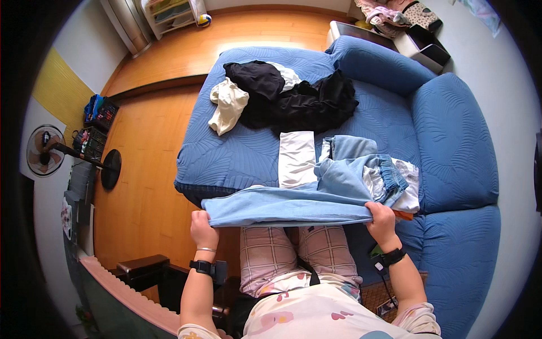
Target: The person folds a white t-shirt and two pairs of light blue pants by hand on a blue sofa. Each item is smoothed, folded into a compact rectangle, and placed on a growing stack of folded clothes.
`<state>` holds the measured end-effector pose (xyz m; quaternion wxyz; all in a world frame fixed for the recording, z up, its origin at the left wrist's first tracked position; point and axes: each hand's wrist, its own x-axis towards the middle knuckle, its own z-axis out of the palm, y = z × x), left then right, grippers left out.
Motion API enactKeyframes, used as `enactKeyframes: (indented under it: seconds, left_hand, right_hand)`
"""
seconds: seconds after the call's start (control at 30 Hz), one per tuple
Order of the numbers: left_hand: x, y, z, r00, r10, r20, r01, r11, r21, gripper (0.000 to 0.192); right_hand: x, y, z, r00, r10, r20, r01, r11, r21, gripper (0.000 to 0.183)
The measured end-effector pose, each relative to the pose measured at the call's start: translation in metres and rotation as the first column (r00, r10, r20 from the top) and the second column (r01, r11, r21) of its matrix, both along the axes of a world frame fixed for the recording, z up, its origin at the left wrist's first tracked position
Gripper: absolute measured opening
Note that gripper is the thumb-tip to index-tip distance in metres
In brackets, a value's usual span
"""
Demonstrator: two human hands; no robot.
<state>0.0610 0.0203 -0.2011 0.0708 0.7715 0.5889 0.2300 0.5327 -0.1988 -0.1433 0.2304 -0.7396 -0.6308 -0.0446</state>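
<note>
A pair of light blue denim trousers (279,206) stretches across in front of me, one leg drawn out sideways. My left hand (204,229) grips the hem end of that leg. Near the waist end, my right hand (381,224) pinches the fabric's near edge. The gathered elastic waistband (391,176) lies to the right, on other clothes. Behind the trousers are a folded white cloth (296,159), a folded light blue garment (353,146) and a white garment (408,186) with an orange edge beneath it.
Black clothes (305,106), a cream garment (228,104) and a white garment (288,76) lie heaped on the blue-covered sofa (237,156). A standing fan (111,169) and black baskets (91,142) are on the left. A dark wooden chair (144,265) is by my left arm.
</note>
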Motion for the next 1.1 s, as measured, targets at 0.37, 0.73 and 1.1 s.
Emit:
enactKeyframes:
  seconds: [0.37, 0.73, 1.1]
  left_hand:
    - [-0.047, -0.045, -0.095, 0.976, 0.209, -0.068, -0.165, 0.492, -0.855, 0.042]
    - [-0.016, -0.031, -0.08, 0.635, 0.752, 0.176, 0.273, -0.005, -0.962, 0.083]
    - [-0.017, -0.03, -0.063, -0.05, 0.942, 0.331, 0.568, 0.3, -0.767, 0.062]
  right_hand:
    - [-0.034, -0.009, -0.024, 0.952, 0.258, -0.166, -0.306, 0.823, -0.478, 0.031]
    - [-0.051, 0.029, 0.01, 0.886, 0.277, -0.373, -0.428, 0.798, -0.424, 0.044]
    - [-0.171, 0.114, -0.02, 0.709, 0.493, -0.504, -0.678, 0.672, -0.298, 0.035]
